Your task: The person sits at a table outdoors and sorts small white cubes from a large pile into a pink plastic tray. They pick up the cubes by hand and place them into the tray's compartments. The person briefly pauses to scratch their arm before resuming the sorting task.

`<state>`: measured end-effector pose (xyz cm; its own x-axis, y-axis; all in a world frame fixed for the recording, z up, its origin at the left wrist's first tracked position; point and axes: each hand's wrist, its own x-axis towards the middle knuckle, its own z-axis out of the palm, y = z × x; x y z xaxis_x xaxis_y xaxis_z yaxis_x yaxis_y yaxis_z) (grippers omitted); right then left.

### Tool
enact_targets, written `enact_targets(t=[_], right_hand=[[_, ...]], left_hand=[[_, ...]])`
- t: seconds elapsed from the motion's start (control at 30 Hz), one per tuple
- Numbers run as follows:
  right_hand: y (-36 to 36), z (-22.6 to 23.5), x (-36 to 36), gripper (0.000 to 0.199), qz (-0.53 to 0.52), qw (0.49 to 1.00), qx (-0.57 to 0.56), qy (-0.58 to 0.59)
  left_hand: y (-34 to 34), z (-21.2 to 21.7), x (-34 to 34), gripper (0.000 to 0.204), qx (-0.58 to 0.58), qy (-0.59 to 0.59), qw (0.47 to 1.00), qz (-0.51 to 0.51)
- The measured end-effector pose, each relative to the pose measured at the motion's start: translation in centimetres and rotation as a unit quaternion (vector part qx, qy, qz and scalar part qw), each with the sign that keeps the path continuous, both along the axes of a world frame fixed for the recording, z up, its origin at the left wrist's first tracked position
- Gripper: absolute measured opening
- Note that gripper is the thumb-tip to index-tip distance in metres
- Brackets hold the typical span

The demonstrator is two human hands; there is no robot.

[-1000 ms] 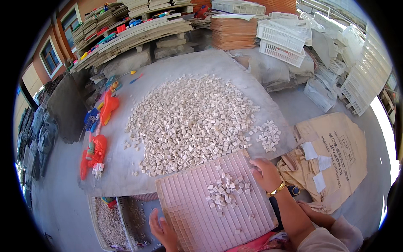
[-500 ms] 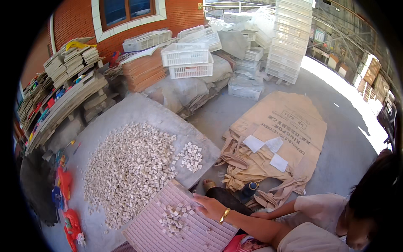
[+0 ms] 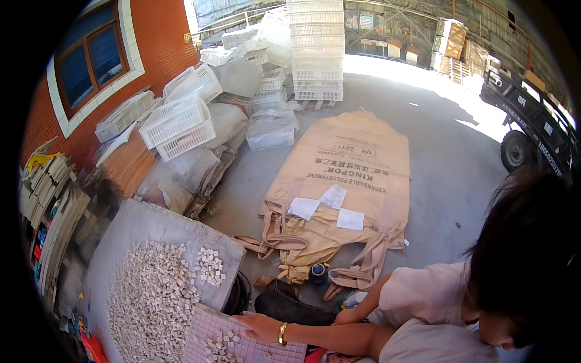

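Neither my left hand nor my right hand shows. A co-worker's hand [image 3: 261,327] with a gold bracelet rests on the edge of a pale pink gridded board [image 3: 206,327] at the bottom. Small whitish square pieces [image 3: 221,348] lie loose on the grid. The board overlaps a grey slab table [image 3: 166,222], which bears a large heap of the same pieces [image 3: 148,296]. A smaller cluster of pieces [image 3: 209,267] sits apart, right of the heap. The co-worker's other hand [image 3: 346,316] is close to their lap, its fingers mostly hidden.
A large tan sack [image 3: 357,163] with white sheets [image 3: 304,208] lies on the floor, beside a dark blue bottle [image 3: 318,273]. White crates [image 3: 318,60] stand stacked behind. Boards [image 3: 57,233] are piled at left. A black cart [image 3: 532,121] stands far right.
The view has swung right, so the table and board appear further left and lower, and the cart has come into sight. The co-worker's hand stays at the board's edge.
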<state>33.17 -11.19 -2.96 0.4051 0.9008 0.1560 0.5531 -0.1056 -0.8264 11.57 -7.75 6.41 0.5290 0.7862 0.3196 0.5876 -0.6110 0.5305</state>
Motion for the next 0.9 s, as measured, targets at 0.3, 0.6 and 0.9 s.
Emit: enact_targets(t=[0.3, 0.6, 0.9], right_hand=[[-3.9, -8.9, 11.9, 0.033, -0.368, 0.929, 0.023, -0.012], [-12.8, -19.5, 17.8, 0.083, -0.318, 0.870, -0.373, -0.060], [-12.7, -21.6, 19.0, 0.075, -0.341, 0.887, -0.310, -0.036]], left_hand=[[-1.0, -2.1, 0.2, 0.050, -0.059, 0.038, 0.998, -0.001], [-0.7, -3.5, 0.9, 0.042, -0.073, 0.026, 0.996, 0.051], [-0.7, -5.2, 1.4, 0.044, -0.060, -0.024, 0.995, 0.077]])
